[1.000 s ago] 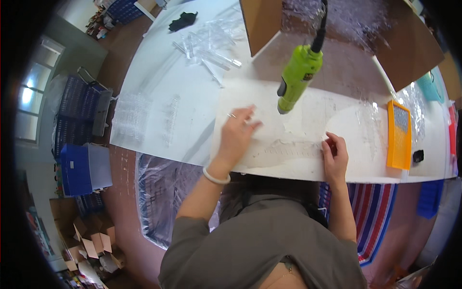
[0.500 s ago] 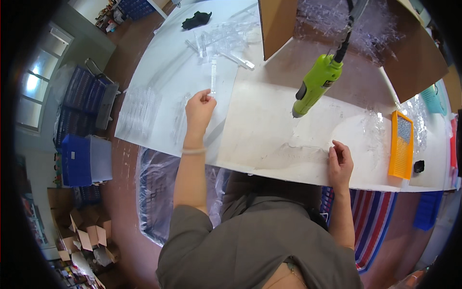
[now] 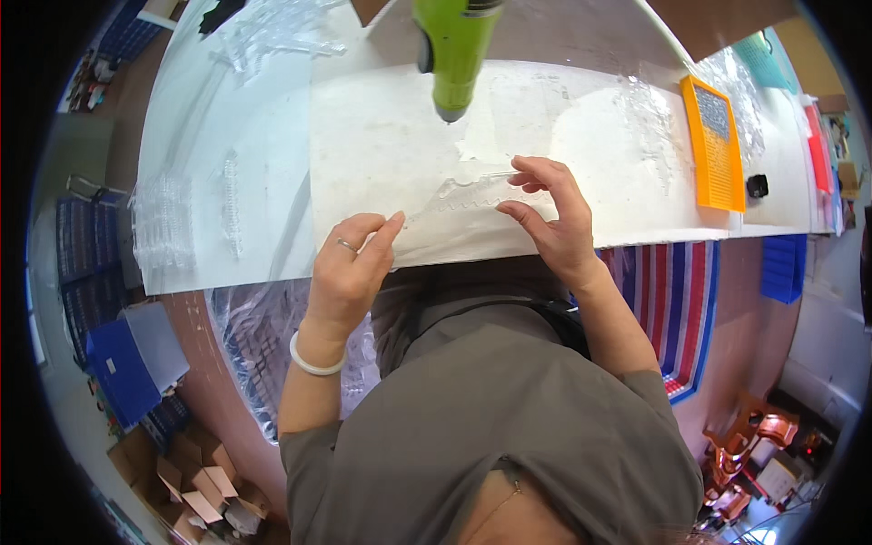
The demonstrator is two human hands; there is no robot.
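A clear plastic notched strip [image 3: 456, 205] lies level in front of me, low over the near edge of the white tabletop. My left hand [image 3: 347, 268] pinches its left end between thumb and forefinger. Around the strip's right end, my right hand [image 3: 561, 216] has its thumb and fingers apart; whether they touch the strip is hard to see. Just beyond the strip hangs a green electric screwdriver [image 3: 457, 68], tip down. More clear strips sit in a stack [image 3: 165, 218] at the left and in a loose heap [image 3: 263, 38] at the far left.
An orange tray [image 3: 720, 177] of small metal parts stands at the right, beside a small black piece [image 3: 757, 186]. Cardboard flaps [image 3: 727, 25] rise at the back. Below the table edge are a plastic-lined basket [image 3: 263, 345] and a striped bag [image 3: 668, 300].
My left hand has brought a clear strip from the left side to in front of me. My right hand has risen and opened toward it. The view has shifted.
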